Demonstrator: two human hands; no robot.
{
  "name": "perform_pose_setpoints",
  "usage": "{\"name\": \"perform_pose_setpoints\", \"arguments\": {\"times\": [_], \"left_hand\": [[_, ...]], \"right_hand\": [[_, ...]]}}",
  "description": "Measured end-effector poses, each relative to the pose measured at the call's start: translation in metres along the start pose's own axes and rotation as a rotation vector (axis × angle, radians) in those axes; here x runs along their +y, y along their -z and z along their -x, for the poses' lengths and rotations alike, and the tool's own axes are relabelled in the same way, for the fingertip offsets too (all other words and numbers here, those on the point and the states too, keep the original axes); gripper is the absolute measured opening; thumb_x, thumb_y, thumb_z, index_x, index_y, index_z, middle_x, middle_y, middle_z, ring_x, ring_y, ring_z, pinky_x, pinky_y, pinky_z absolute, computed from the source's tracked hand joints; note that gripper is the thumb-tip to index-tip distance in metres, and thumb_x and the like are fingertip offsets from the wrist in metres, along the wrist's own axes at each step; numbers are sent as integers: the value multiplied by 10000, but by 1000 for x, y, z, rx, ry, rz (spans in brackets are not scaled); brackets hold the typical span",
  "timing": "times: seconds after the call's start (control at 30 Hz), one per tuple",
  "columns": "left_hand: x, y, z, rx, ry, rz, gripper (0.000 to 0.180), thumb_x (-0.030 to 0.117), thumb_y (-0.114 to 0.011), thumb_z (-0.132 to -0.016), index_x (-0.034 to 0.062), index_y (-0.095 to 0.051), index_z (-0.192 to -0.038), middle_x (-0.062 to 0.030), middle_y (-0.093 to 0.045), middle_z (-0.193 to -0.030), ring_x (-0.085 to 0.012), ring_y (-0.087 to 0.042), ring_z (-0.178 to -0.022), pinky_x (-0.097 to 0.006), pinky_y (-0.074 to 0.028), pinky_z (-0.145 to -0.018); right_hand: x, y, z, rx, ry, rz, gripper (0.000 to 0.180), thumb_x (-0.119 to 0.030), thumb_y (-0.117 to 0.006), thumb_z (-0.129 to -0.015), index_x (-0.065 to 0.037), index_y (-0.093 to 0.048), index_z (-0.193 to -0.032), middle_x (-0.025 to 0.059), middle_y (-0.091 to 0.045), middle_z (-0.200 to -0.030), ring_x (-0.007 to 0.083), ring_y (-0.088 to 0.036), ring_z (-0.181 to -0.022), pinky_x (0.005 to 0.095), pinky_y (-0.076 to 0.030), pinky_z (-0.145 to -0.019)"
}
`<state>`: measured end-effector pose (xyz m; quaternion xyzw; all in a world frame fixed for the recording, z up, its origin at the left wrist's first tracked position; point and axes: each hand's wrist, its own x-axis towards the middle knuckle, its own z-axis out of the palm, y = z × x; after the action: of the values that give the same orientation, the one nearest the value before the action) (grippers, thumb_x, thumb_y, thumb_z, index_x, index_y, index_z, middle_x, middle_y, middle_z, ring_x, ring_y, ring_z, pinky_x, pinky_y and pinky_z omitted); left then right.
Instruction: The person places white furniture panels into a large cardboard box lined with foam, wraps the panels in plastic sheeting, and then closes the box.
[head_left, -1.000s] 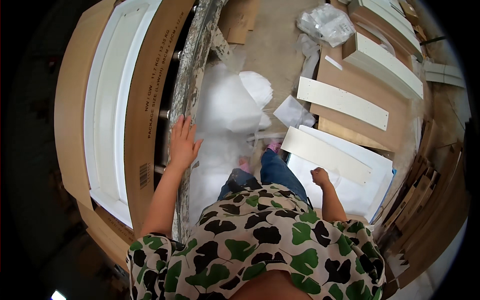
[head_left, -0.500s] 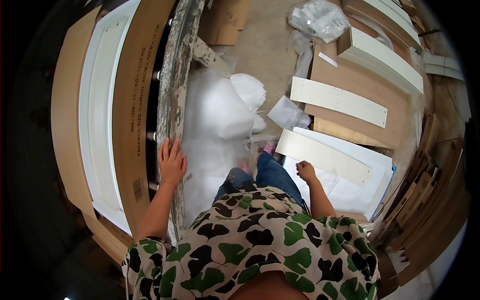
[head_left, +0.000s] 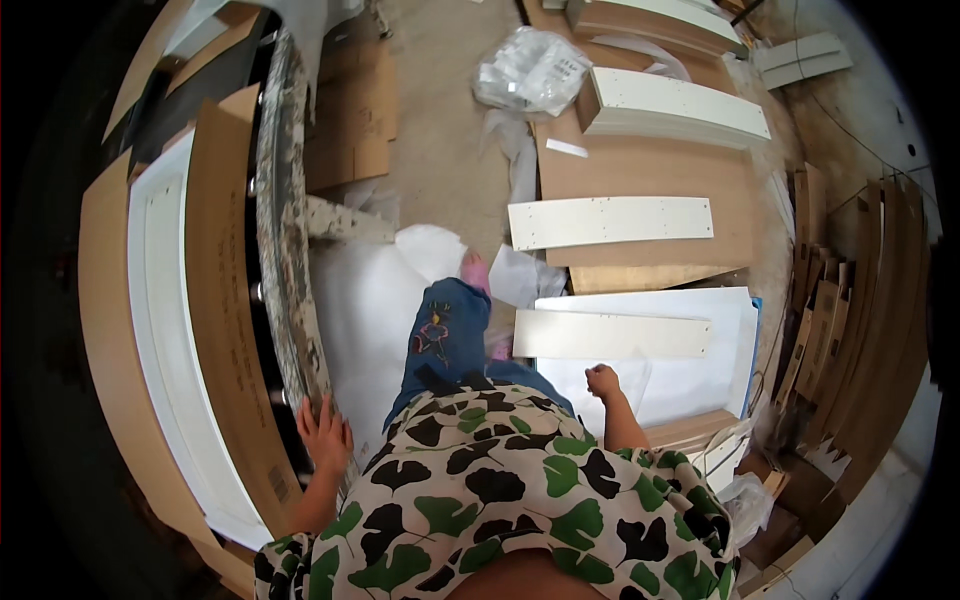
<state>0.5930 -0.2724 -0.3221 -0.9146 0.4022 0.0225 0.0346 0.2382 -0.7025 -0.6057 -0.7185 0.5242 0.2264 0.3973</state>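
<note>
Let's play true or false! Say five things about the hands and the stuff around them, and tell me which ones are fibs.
1. The left hand is on the worn rail. True.
2. The right hand holds the clear plastic bag. False: the bag lies farther ahead, away from that hand.
3. A white board lies just ahead of the right hand. True.
4. The brown carton left of the rail is closed. False: it is open, showing white contents.
5. The shirt has green and black leaf shapes. True.
</note>
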Motion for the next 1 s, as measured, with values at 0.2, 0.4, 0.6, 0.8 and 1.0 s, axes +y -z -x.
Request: {"name": "perform_pose_setpoints", "arguments": {"times": [0.2,0.4,0.6,0.8,1.0], "left_hand": [[-23,-38,-18,198,296,171,220,180,-662,-687,154,-645,-905,-106,-462,-1271,-361,-390,-1178,-464,-281,-949],[-24,17,-273,99,296,1059,175,80,-648,-801,20,-606,-960,-150,-595,-1038,-228,-602,-861,-297,-472,-730],[-40,61,-463,-12,289,1049,139,51,-624,-800,-3,-609,-927,-150,-619,-961,-212,-609,-810,-276,-475,-721],[-12,92,-651,51,31,1123,126,62,-631,-791,5,-623,-903,-149,-628,-955,-233,-616,-852,-284,-473,-761],[0,96,-772,18,-107,1061,132,85,-639,-786,20,-629,-900,-149,-632,-974,-260,-620,-894,-301,-476,-772]], "right_hand": [[-54,49,-27,-146,-345,-299,306,-274,-531,-810,17,-596,-739,139,-614,-634,217,-605,-479,334,-498,-474],[-233,153,-143,-30,-162,11,433,-360,-499,-804,18,-622,-632,221,-632,-742,308,-633,-639,400,-502,-693],[-532,271,-182,59,380,-668,269,-254,-537,-870,8,-581,-911,113,-628,-798,195,-601,-676,302,-476,-634],[-474,255,-242,126,196,-115,396,-377,-575,-809,16,-615,-838,165,-629,-724,270,-617,-669,366,-477,-634],[-420,272,-289,-155,-363,-610,321,-298,-678,-775,3,-579,-827,92,-607,-696,177,-594,-529,289,-478,-434]]}}
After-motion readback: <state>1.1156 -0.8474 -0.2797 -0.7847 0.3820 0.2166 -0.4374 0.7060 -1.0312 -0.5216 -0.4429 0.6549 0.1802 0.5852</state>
